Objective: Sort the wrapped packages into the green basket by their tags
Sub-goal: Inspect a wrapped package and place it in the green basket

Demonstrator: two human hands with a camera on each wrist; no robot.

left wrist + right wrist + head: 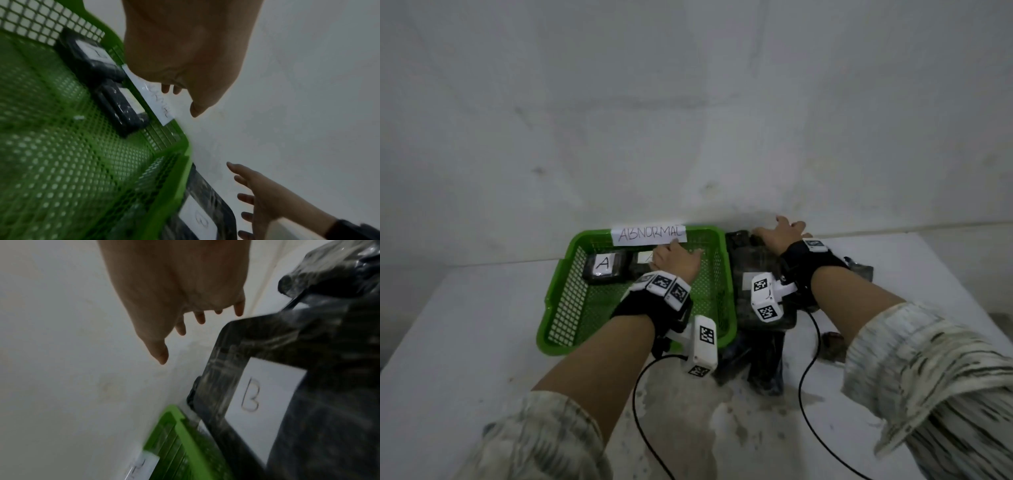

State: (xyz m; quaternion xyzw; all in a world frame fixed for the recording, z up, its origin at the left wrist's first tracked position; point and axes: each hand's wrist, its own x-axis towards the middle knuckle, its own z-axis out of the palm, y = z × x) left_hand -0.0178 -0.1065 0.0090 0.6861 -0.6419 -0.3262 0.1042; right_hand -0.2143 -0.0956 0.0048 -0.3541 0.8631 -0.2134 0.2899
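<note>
Green lattice basket [558,308]; black packages [604,269] with white tags — sleeves [928,370] cream, streaked grey.

We read "ABNORMAL" on the paper label [648,234] at the far rim of the green basket [558,301], "A" on the tag of a wrapped package [603,268] inside it, and "B" on the tag of a black-wrapped package [265,395] beside the basket.

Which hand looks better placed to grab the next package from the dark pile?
Probably the right hand: it hovers open over the pile of wrapped packages beside the green basket, while the left hand is inside the basket.
</note>
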